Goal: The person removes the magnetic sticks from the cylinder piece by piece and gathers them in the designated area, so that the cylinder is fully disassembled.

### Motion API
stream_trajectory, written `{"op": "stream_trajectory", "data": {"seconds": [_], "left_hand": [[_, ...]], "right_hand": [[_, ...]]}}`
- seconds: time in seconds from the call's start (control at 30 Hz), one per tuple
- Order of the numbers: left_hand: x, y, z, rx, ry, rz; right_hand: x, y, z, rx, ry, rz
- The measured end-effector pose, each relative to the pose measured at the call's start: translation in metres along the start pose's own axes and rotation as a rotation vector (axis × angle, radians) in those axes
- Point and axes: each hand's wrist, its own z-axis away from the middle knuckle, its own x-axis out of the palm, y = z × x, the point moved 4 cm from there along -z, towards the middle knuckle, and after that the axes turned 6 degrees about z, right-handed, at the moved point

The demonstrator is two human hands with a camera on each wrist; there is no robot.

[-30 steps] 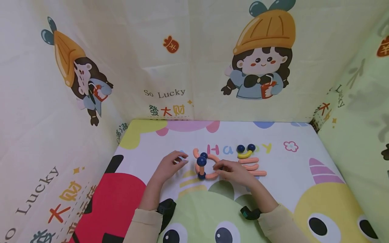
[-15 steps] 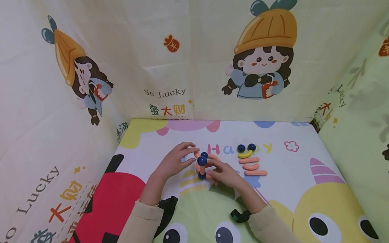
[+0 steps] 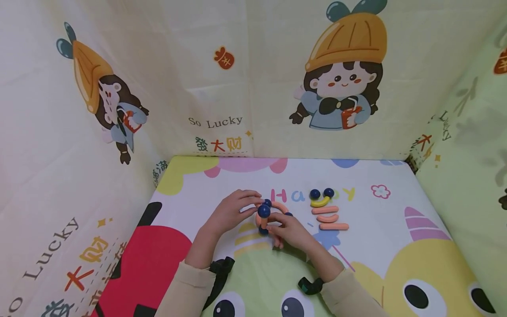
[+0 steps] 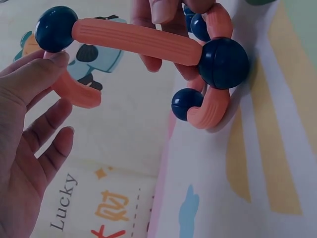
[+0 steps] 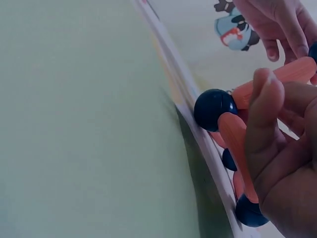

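A ball-and-rod building toy stands mid-table, with dark blue balls and peach-pink rods. My left hand is at its left side, pinching a short curved rod just under the top ball. From that ball a straight rod runs down to a lower ball. My right hand comes from the right, its thumb and fingers about the straight rod. Curved rods and more balls form a ring behind and beside it, partly hidden by the right hand.
To the right lie two loose blue balls, a yellow curved rod and several peach-pink rods in a column. Printed fabric walls enclose the patterned table at the back and sides.
My left hand has moved right onto the curved rod. My right hand has gone left from the ring's right side to the upright rod, and the ring's near right part has shifted toward me.
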Motion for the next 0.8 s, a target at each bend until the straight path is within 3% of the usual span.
{"op": "stream_trajectory", "data": {"seconds": [0.37, 0.57, 0.8], "left_hand": [[0.003, 0.002, -0.002, 0.064, 0.014, -0.020], [0.002, 0.002, -0.003, 0.088, 0.023, -0.024], [0.004, 0.000, -0.002, 0.134, 0.048, -0.026]], "right_hand": [[-0.011, 0.003, 0.004, 0.038, 0.010, 0.309], [-0.009, 0.015, 0.003, 0.038, -0.053, 0.252], [-0.008, 0.019, 0.004, 0.045, -0.040, 0.222]]}}
